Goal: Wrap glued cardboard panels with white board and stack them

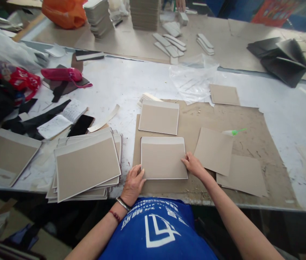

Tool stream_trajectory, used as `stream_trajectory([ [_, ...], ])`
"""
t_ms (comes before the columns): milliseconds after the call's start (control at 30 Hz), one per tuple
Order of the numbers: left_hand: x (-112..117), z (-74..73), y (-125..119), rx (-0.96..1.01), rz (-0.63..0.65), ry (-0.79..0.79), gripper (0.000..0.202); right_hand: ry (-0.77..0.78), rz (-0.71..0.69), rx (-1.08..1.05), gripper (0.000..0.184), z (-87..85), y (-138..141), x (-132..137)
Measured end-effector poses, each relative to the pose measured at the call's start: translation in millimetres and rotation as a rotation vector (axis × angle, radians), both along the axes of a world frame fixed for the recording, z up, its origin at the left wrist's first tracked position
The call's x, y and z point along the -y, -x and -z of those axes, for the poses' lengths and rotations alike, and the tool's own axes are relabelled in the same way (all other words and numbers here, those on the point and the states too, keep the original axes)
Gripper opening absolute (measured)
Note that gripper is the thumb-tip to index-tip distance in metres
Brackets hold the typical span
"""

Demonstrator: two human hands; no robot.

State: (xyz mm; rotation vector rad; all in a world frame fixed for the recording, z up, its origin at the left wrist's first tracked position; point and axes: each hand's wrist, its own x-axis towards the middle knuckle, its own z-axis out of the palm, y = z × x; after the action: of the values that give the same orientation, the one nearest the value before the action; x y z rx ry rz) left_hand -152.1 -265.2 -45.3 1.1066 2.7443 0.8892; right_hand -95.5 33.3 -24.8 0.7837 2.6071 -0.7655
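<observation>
A grey-brown board panel with white edges (163,158) lies flat on a cardboard mat (250,122) at the near edge of the table. My left hand (133,182) grips its lower left corner, fingers curled on the edge. My right hand (193,164) pinches its right edge. A second panel of the same kind (158,117) lies just beyond it. To the left sits a fanned stack of like panels (86,166).
Loose grey card sheets (214,150) lie right of the panel, near a small green-tipped tool (234,132). A clear plastic bag (193,77), a pink object (62,74), notebook pages (61,121) and black scraps lie farther back. Stacks of boards (144,14) stand at the far side.
</observation>
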Motion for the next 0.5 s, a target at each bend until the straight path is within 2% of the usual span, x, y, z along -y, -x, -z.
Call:
stream_trajectory([
  [200,0.0,1.6,0.5,-0.015,0.071,-0.014,0.033,-0.007,0.001,0.002,0.010,-4.4,0.9,2.2],
  [500,-1.0,-7.1,4.0,-0.115,0.107,0.070,0.031,-0.015,0.008,0.024,0.011,-7.8,2.2,4.0],
])
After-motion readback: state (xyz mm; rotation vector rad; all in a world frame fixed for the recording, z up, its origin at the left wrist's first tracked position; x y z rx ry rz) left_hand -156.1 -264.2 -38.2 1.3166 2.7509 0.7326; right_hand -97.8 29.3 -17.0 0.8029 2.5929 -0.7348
